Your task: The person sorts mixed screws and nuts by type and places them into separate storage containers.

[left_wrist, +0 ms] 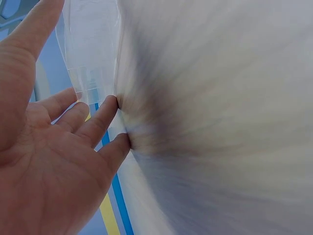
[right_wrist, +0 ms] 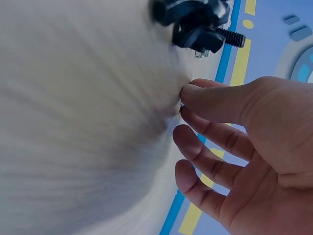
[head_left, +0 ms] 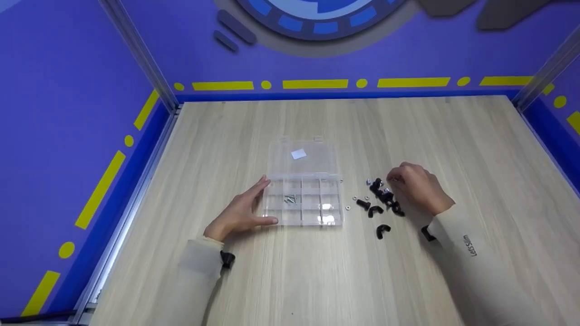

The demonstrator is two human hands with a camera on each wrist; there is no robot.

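Note:
A clear plastic compartment box [head_left: 311,209] lies with its lid folded back on the table. Several small silver screws [head_left: 290,199] sit in one compartment. My left hand [head_left: 242,210] rests at the box's left side, fingers straight along the edge and thumb at the front corner; in the left wrist view its fingertips touch the tabletop. Right of the box is a loose pile of black plastic parts [head_left: 386,198]. Beside that pile my right hand [head_left: 414,183] pinches a tiny metal piece at the table surface, thumb against forefinger; the fingertips mostly hide it and I cannot tell its kind.
Small silver nuts [head_left: 348,208] lie between box and pile. A black bolt [head_left: 363,204] and a curved black piece [head_left: 383,231] lie nearer me. The open lid [head_left: 303,158] carries a white label. Blue-purple panels [head_left: 317,68] wall the table at the back and sides.

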